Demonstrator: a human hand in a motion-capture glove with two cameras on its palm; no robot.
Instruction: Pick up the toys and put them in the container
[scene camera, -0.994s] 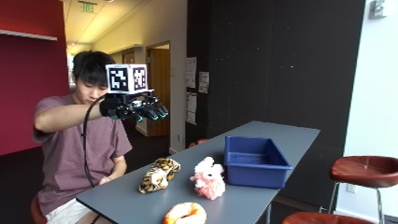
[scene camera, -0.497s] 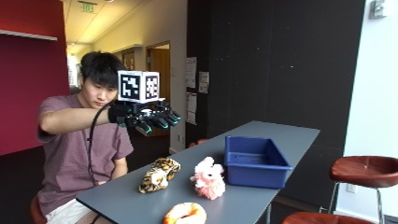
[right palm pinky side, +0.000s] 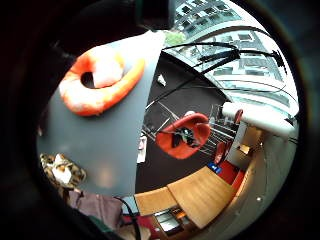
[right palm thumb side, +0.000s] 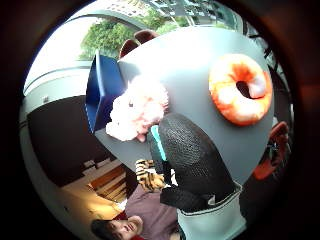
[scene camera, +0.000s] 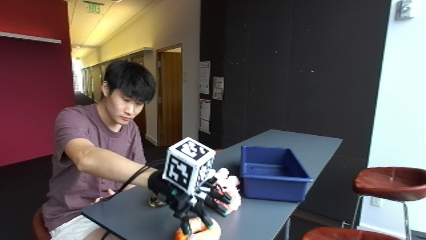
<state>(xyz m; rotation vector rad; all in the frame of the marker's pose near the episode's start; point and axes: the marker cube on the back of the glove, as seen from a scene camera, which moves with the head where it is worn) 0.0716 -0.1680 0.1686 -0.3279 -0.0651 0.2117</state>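
A person seated at a grey worktop (scene camera: 279, 212) reaches the gloved right hand (scene camera: 193, 207) low over its near end, just above an orange ring-shaped plush toy (scene camera: 200, 231) at the edge. From this outside view the fingers point down toward that toy, but whether they are spread or curled cannot be told. A pink plush toy (scene camera: 226, 187) stands just behind the hand, and a blue container (scene camera: 273, 172) sits beside it, farther along the worktop. A brown stool (scene camera: 393, 181) stands off to the side. No readable writing shows on the toys or the container.

From the palm's little-finger side, the orange ring toy (right palm pinky side: 100, 82) lies flat on the grey surface with nothing touching it, and a tiger-striped plush toy (right palm pinky side: 62, 170) lies well apart from it, near the person.

From the thumb side, one black gloved finger (right palm thumb side: 192, 160) extends out straight over the worktop, holding nothing. The pink toy (right palm thumb side: 137, 112) stands against the blue container (right palm thumb side: 100, 92), the ring toy (right palm thumb side: 240, 95) lies apart, and the striped toy (right palm thumb side: 150, 177) peeks out behind the finger.
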